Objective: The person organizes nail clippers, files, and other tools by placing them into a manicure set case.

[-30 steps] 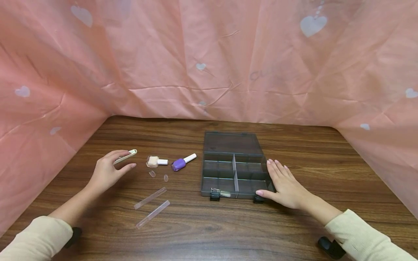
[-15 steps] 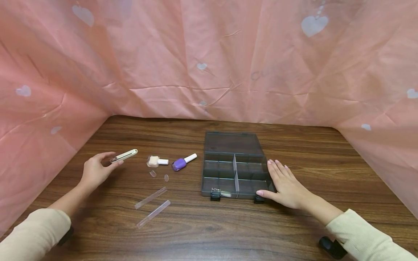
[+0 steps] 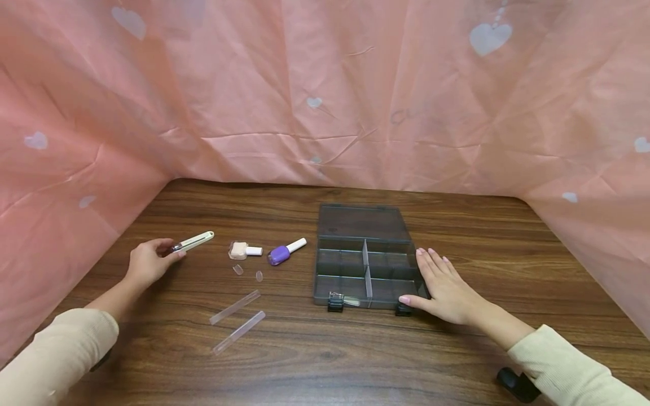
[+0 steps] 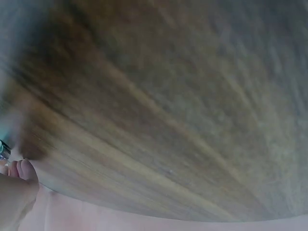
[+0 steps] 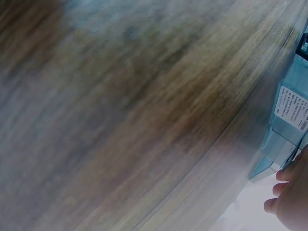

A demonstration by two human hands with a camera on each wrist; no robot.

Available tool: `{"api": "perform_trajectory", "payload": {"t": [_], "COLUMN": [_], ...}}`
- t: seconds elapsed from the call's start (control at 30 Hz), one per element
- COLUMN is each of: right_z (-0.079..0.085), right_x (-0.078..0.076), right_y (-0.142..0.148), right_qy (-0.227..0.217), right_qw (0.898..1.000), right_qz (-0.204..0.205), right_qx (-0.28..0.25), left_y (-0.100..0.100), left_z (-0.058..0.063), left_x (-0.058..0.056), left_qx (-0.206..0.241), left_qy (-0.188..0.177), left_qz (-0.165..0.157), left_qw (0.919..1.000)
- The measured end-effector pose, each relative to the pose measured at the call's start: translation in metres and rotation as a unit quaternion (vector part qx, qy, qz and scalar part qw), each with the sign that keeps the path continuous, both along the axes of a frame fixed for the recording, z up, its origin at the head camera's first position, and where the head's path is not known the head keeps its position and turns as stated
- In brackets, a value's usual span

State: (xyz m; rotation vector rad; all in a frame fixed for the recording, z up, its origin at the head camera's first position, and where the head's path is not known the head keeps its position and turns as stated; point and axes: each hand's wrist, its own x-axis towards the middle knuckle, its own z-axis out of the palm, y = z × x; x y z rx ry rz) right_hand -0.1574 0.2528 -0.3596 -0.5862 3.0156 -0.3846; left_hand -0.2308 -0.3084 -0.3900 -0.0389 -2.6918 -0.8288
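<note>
My left hand (image 3: 147, 263) is at the left of the table, thumb and fingers at the metal end of a slim white tool (image 3: 197, 241) with a slot and an end hole, perhaps a nail clipper. My right hand (image 3: 447, 290) lies with straight fingers along the right side of a dark clear divided box (image 3: 365, 304), its thumb at the front right corner. The box lid (image 3: 360, 221) is laid back. A small pale and metallic item (image 3: 350, 301) shows at the front left compartment. In the left wrist view only fingertips (image 4: 24, 168) and a metal end (image 4: 5, 150) show.
Between hand and box lie a cream nail polish bottle (image 3: 238, 251), a purple nail polish bottle (image 3: 279, 255), two small clear nail tips (image 3: 237, 269) and two clear strips (image 3: 235, 307). Black latches (image 3: 336, 302) hang at the box front. A pink curtain (image 3: 325, 141) surrounds the table.
My left hand has drawn back leftward along the white tool to its metal end, leaving more of the white body exposed. My right hand and the box have stayed still.
</note>
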Motion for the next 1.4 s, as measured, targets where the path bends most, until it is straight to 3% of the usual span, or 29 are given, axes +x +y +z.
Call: {"api": "perform_trajectory", "payload": {"t": [0.3,0.63,0.93,1.4], "right_z": [0.0,-0.001,-0.002,-0.003], "right_x": [0.0,0.0,-0.001,-0.001], "right_y": [0.0,0.0,0.001,0.0], "right_qy": [-0.002,-0.001,-0.002,-0.001], "right_qw": [1.0,1.0,1.0,1.0], "right_qz": [0.0,0.001,0.0,0.0], "right_qx": [-0.004,-0.002,-0.003,-0.006], "left_y": [0.007,0.008,0.009,0.014], "left_z": [0.012,0.01,0.016,0.021], "left_x": [-0.001,-0.005,-0.008,-0.011], "left_qx": [-0.047,-0.049,-0.068,-0.064], "left_qy": [-0.049,-0.024,-0.051,-0.05], "left_qz": [-0.015,-0.016,-0.017,-0.049], "left_qw": [0.9976,0.9984,0.9963,0.9955]}}
